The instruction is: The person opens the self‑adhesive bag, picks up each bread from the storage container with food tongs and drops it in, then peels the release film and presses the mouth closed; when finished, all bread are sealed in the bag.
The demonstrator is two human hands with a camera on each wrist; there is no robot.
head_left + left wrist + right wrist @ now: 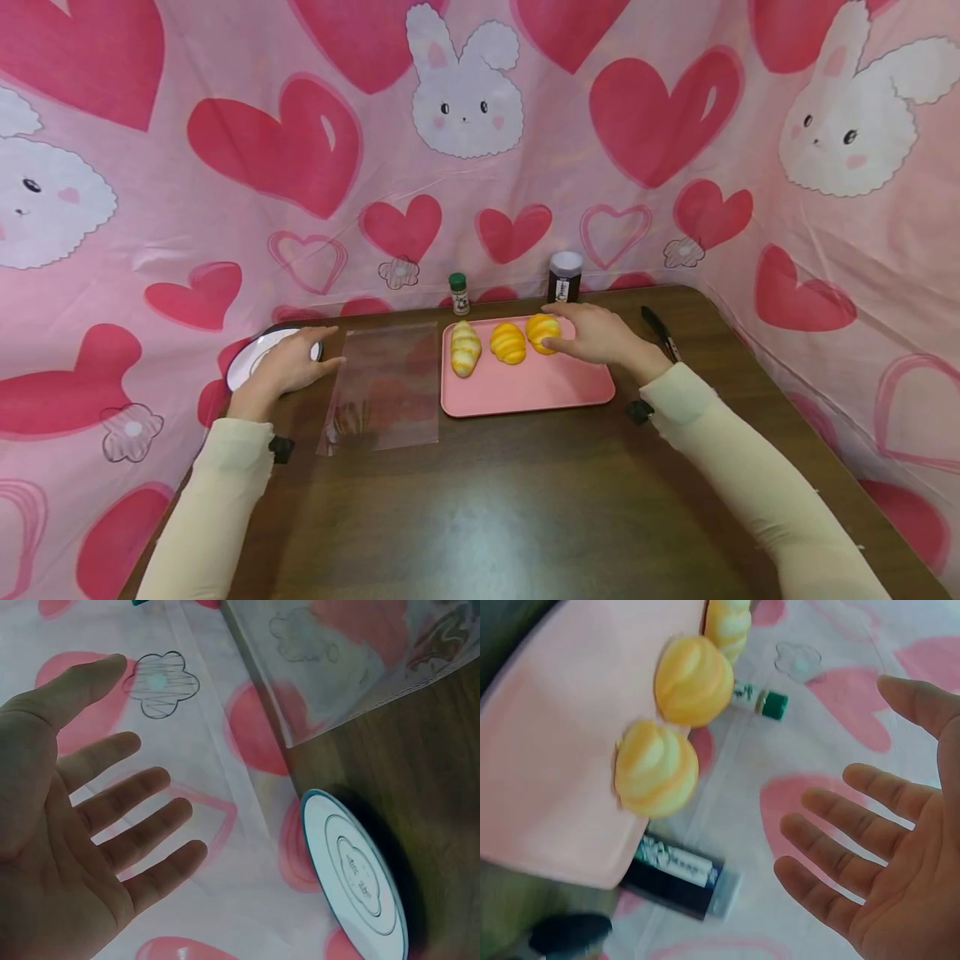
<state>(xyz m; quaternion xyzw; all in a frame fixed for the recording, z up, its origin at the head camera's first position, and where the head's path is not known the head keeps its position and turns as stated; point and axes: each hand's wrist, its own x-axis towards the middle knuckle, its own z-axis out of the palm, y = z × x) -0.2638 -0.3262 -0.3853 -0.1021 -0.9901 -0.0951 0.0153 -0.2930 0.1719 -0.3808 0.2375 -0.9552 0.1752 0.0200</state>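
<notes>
My right hand [600,333] hovers over the right part of a pink tray [525,392], fingers spread and holding nothing. Nearest to it is a round yellow bread roll [542,332]. Beside that roll lie another yellow roll [507,343] and a longer, paler bread [465,350], all on the tray. In the left wrist view, my left hand [82,802] has its fingers apart and nothing in them. From the head it appears between a white dark-rimmed plate [243,360] and a clear plastic bag [390,383] lying flat on the table.
Behind the tray stand a small green-capped shaker [459,294] and a dark jar with a pale lid [565,277]. A black-handled knife-like tool [660,332] lies to the tray's right. Pink patterned cloth [465,183] rises behind the brown table [480,517].
</notes>
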